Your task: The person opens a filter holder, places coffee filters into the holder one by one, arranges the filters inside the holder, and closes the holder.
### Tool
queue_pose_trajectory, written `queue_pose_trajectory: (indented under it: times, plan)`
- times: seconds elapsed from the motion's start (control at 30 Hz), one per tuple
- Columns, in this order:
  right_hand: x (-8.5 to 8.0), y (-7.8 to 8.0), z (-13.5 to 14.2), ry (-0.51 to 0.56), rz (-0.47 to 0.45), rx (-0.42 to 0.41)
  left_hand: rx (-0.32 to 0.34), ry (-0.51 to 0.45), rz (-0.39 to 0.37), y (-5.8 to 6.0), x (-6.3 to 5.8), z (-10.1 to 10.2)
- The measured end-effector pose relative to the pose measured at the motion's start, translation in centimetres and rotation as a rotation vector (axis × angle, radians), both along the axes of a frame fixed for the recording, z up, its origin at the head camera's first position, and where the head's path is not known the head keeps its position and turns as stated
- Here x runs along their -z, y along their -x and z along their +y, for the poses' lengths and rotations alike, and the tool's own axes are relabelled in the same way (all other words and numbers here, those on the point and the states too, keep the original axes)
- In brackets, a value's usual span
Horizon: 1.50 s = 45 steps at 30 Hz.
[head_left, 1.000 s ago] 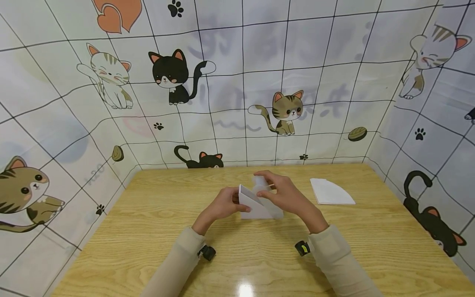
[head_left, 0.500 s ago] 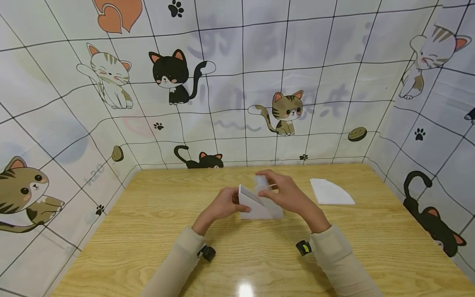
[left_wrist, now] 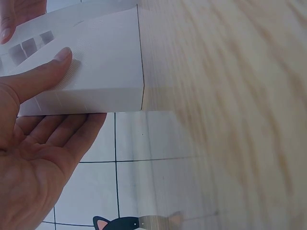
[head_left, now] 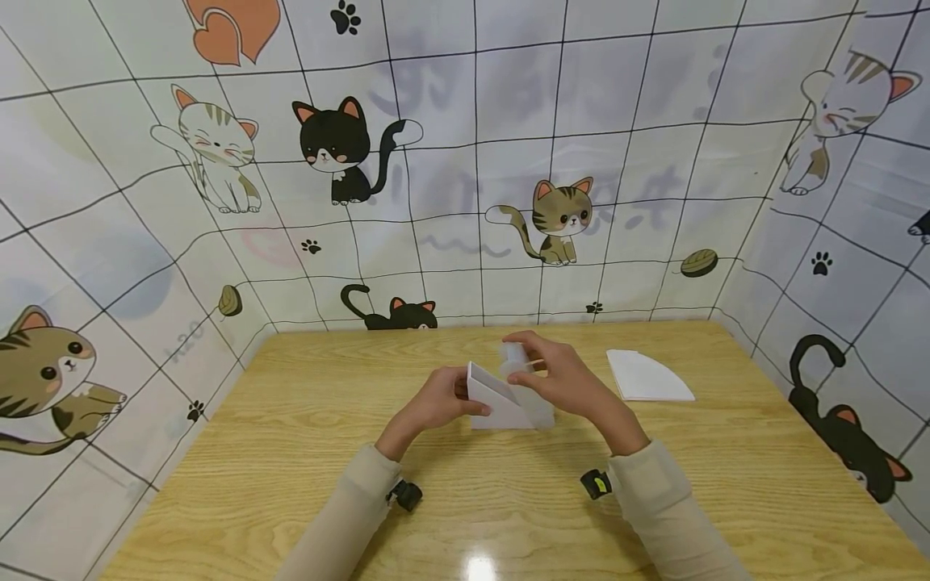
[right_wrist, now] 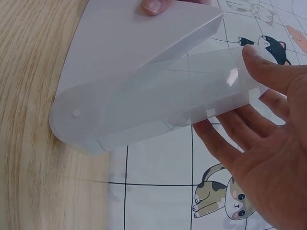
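A white, wedge-shaped plastic case stands on the table in the head view. My left hand grips its left end, thumb across the near face and fingers behind, as the left wrist view confirms. A translucent cover is joined to the case at a round pivot in the lower right corner. Between thumb and fingers my right hand holds this cover by its free end, swung up away from the case's sloping top. The case's inside is mostly hidden in the head view.
A flat stack of fan-shaped white paper, like coffee filters, lies to the right on the wooden table. Walls printed with cats and grid lines enclose the table's back and sides.
My right hand has shifted slightly to the right with the cover, widening the gap to the case a little. The left hand and the case have stayed in place.
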State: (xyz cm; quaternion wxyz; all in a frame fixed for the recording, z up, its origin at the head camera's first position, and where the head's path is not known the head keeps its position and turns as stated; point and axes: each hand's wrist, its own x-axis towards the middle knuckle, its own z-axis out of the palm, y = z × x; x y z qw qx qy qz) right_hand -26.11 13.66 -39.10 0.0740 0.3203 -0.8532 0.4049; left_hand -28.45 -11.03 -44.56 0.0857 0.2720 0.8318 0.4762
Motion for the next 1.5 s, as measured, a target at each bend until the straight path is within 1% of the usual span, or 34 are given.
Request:
queue_pose_trajectory:
  times: [0.13, 0.63, 1.23, 1.5]
  plan:
    - [0.0, 0.0, 0.2, -0.008, 0.004, 0.002, 0.001, -0.004, 0.003, 0.0, 0.0, 0.0]
    - [-0.2, 0.0, 0.5, -0.02, -0.031, 0.008, 0.004, -0.014, -0.001, 0.0, 0.1, -0.1]
    - [-0.6, -0.2, 0.8, -0.03, -0.057, 0.012, 0.007, 0.025, 0.013, 0.2, 0.0, -0.2]
    - [-0.9, -0.3, 1.1, -0.034, -0.073, 0.007, 0.001, 0.019, 0.003, -0.1, -0.1, -0.2]
